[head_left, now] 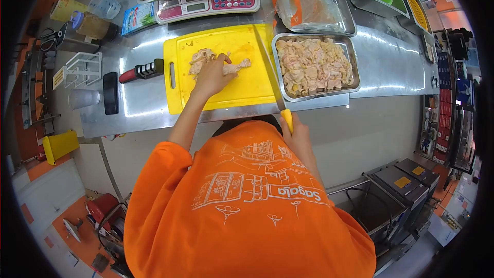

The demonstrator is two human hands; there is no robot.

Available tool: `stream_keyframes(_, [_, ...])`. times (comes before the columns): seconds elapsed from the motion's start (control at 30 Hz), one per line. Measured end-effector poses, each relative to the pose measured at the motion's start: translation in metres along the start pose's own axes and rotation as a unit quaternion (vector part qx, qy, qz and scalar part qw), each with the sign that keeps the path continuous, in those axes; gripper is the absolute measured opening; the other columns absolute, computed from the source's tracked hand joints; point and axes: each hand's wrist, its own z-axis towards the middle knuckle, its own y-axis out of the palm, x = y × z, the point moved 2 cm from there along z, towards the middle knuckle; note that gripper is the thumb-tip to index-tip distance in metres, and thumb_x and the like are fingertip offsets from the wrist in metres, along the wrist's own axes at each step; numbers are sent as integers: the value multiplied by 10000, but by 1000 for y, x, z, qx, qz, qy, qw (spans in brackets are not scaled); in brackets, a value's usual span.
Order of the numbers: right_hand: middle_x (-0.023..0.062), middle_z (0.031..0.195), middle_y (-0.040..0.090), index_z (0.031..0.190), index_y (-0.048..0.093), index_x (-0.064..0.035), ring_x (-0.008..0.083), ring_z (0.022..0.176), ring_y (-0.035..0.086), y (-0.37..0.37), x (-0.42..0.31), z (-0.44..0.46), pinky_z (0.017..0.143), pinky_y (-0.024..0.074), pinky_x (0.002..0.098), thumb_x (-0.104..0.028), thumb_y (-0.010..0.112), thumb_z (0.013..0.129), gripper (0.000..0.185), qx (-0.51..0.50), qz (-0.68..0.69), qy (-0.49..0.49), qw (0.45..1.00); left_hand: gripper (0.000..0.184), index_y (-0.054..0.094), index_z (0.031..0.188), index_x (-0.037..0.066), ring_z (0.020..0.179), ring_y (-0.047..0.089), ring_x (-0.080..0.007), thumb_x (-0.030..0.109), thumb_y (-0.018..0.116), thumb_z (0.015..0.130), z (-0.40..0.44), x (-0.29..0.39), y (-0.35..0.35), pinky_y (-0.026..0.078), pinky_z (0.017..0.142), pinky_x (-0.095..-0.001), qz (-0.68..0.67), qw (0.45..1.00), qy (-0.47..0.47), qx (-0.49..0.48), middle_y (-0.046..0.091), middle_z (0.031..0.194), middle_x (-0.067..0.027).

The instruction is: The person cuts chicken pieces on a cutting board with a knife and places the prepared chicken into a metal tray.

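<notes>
Orange shirt (252, 185) nearest the camera, pressed up close to the counter's (141, 95) near edge. Right hand (298, 133) is just off that edge with its fingers wrapped round the yellow handle of a big knife (270, 74). Blade points away from the body, up along the right edge of the yellow cutting board (226, 98), tip out by the board's far right corner.

Left hand (212, 76) sits over the middle of the board, so it's easily the nearer one to the meat piece (241, 66) (drumstick-ish, I think). Its fingers are parted and bent down, thumb on the near side, others on the far side; can't tell if they're really pinching. The piece pokes out to the right of the fingertips, long axis running sideways, roughly along the near edge, so the blade lies pretty much crosswise to it, apart, past its right end. That angle is the bit that matters imo.

Past the knuckles, toward the board's left edge, there's a loose meat pile (200, 61). Off the board's right edge is a metal tray (319, 94) full of cut meat (314, 64), and toward the far edge of the counter, a scale (205, 6).
</notes>
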Motion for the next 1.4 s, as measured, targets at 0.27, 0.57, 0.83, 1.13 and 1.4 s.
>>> stream_keyframes(0.27, [287, 697, 622, 1026, 530, 22, 485, 670, 615, 7, -2, 5, 581, 468, 557, -273, 571, 965, 304, -78, -92, -17, 993, 245, 654, 911, 17, 714, 661, -375, 225, 730, 805, -13, -13, 7, 498, 740, -484, 70, 995, 13, 65, 668, 740, -211])
stream_keyframes(0.57, [302, 683, 614, 1034, 499, 18, 510, 663, 605, 19, -12, -3, 590, 480, 577, -292, 530, 983, 316, -83, -105, -19, 991, 228, 682, 866, 35, 664, 649, -380, 261, 668, 851, -18, 4, 9, 486, 660, -473, 116, 988, 23, 95, 651, 675, -199])
stream_keyframes(0.83, [280, 699, 636, 957, 507, 33, 477, 673, 639, 50, -34, 46, 589, 512, 558, -294, 554, 969, 330, -66, -202, -75, 974, 227, 654, 664, 55, 527, 599, -332, 199, 619, 835, -21, -7, 18, 414, 673, -446, 159, 973, 97, 138, 622, 595, -177])
stream_keyframes(1.13, [268, 691, 639, 928, 512, 40, 449, 688, 662, 68, -40, 65, 590, 547, 509, -278, 583, 951, 326, -48, -225, -94, 969, 215, 653, 644, 38, 568, 630, -337, 152, 594, 816, -28, -9, 26, 454, 701, -432, 172, 964, 161, 126, 608, 577, -181])
stream_keyframes(1.4, [282, 691, 635, 956, 508, 31, 470, 680, 647, 58, -28, 45, 579, 524, 542, -311, 556, 968, 346, -50, -218, -82, 971, 252, 681, 719, 16, 633, 643, -388, 241, 665, 832, -19, -31, 17, 508, 642, -480, 146, 978, 78, 127, 629, 664, -214])
